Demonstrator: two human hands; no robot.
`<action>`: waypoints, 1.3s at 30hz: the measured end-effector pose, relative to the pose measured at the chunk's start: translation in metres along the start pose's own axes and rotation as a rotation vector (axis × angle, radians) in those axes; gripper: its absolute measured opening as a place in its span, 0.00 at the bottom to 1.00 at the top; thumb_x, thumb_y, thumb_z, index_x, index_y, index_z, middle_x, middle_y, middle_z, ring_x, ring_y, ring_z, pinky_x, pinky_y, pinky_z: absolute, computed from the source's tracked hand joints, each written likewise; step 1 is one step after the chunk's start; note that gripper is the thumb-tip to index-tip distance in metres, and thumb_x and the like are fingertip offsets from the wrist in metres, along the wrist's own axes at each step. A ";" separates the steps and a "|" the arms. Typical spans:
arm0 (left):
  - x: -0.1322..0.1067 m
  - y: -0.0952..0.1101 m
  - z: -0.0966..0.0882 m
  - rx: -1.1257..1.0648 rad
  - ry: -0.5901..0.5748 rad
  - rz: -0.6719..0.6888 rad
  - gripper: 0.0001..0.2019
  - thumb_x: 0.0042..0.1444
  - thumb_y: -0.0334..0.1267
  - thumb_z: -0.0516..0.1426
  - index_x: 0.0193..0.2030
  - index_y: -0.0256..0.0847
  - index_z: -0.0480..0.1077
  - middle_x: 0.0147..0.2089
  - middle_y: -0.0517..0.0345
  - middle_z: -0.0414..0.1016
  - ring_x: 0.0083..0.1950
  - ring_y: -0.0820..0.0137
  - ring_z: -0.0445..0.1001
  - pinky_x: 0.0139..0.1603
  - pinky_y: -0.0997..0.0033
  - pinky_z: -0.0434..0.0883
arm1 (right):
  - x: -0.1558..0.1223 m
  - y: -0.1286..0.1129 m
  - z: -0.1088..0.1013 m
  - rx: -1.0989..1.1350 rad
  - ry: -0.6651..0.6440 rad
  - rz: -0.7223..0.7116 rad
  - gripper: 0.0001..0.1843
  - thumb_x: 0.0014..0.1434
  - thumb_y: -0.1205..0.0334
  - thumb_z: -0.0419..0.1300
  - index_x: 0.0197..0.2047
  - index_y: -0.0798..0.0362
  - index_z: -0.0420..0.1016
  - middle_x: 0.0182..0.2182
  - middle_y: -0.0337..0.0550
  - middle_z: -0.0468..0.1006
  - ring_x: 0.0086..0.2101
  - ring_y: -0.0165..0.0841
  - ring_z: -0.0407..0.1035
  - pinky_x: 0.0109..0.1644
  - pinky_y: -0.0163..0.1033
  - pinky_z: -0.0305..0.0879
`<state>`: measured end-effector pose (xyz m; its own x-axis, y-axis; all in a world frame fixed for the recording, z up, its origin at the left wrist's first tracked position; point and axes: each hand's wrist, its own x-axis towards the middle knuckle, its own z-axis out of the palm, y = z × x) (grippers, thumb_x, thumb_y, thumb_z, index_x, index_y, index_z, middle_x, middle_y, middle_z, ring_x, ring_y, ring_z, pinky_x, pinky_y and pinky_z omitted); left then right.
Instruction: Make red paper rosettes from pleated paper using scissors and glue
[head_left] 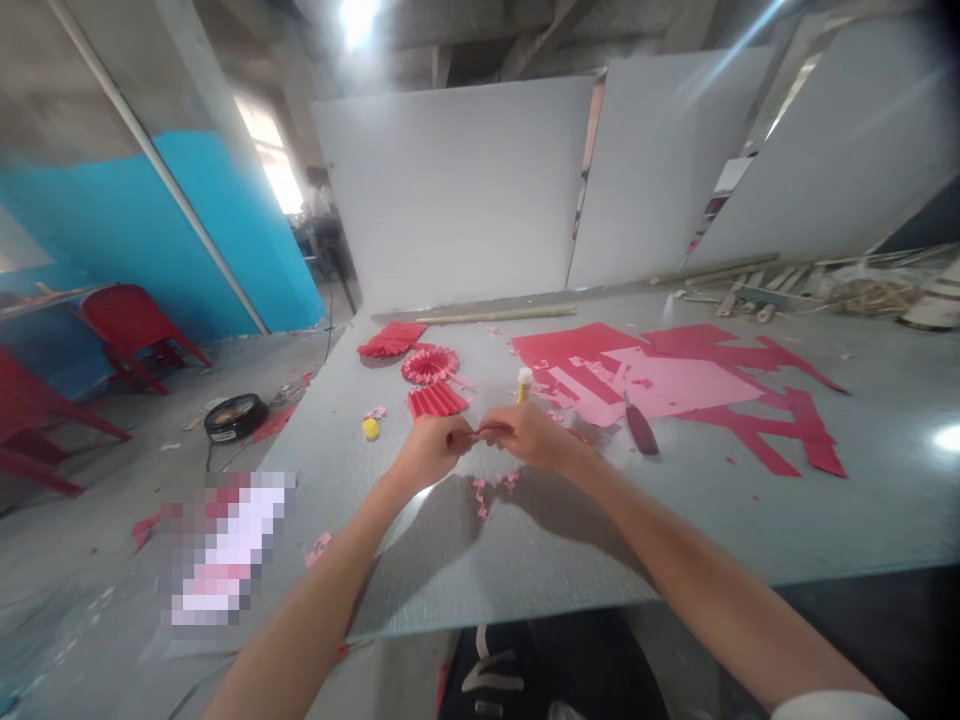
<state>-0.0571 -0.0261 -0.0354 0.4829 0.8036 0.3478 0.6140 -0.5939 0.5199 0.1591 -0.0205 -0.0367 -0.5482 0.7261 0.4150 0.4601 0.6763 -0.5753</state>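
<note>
My left hand [426, 452] and my right hand [534, 438] meet above the near middle of the table, both with closed fingers. Between them they pinch a small piece of red paper [480, 433], mostly hidden by the fingers. A yellow glue stick [523, 388] with a white top points up just behind my right hand; whether that hand touches it I cannot tell. Beyond my left hand lie a pleated red paper piece [436, 400], a round pleated rosette [430, 364] with a pink edge, and another folded red piece [392, 339]. Left of the hands is a yellow cap [370, 429].
Red sheets [555, 345], a pink sheet [675, 382] and red offcuts [780, 440] spread to the right, with a dark red elongated object [640, 425] beside them. Pink scraps [481, 497] lie near me. Sticks [742, 292] are at the back right. White panels [465, 190] stand behind.
</note>
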 end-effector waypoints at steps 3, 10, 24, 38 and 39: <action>0.000 -0.002 -0.001 0.029 -0.004 0.018 0.07 0.60 0.34 0.58 0.34 0.37 0.77 0.26 0.59 0.75 0.27 0.75 0.67 0.31 0.76 0.60 | 0.000 0.001 -0.002 0.036 0.018 0.048 0.10 0.65 0.66 0.58 0.32 0.53 0.78 0.23 0.38 0.79 0.24 0.28 0.70 0.31 0.33 0.58; -0.001 0.001 -0.005 -0.189 -0.058 -0.084 0.12 0.57 0.25 0.53 0.39 0.37 0.79 0.29 0.56 0.79 0.29 0.73 0.76 0.31 0.76 0.70 | -0.001 0.001 -0.011 0.230 0.045 0.146 0.09 0.63 0.59 0.62 0.34 0.53 0.80 0.26 0.41 0.82 0.26 0.30 0.75 0.32 0.34 0.67; 0.001 0.000 -0.009 -0.024 0.133 -0.006 0.10 0.55 0.25 0.57 0.34 0.39 0.79 0.26 0.58 0.79 0.28 0.72 0.74 0.31 0.75 0.65 | 0.000 0.002 -0.019 0.368 0.134 0.177 0.11 0.60 0.58 0.60 0.33 0.52 0.82 0.26 0.42 0.82 0.29 0.33 0.76 0.35 0.36 0.72; -0.002 0.018 0.000 -0.704 0.016 -0.211 0.15 0.56 0.45 0.65 0.43 0.33 0.79 0.33 0.49 0.81 0.32 0.67 0.79 0.35 0.70 0.73 | -0.003 -0.003 -0.019 0.586 0.213 0.174 0.22 0.57 0.55 0.69 0.54 0.50 0.76 0.31 0.39 0.81 0.32 0.33 0.77 0.40 0.40 0.75; -0.002 0.017 0.001 -0.785 0.025 -0.224 0.16 0.55 0.45 0.66 0.42 0.33 0.78 0.33 0.49 0.81 0.32 0.67 0.79 0.35 0.69 0.74 | -0.003 -0.005 -0.018 0.625 0.222 0.182 0.25 0.57 0.55 0.69 0.56 0.49 0.74 0.33 0.39 0.81 0.32 0.33 0.77 0.40 0.40 0.75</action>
<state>-0.0467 -0.0380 -0.0278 0.3811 0.9062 0.1833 0.0731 -0.2271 0.9711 0.1711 -0.0241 -0.0222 -0.3136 0.8746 0.3698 0.0055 0.3912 -0.9203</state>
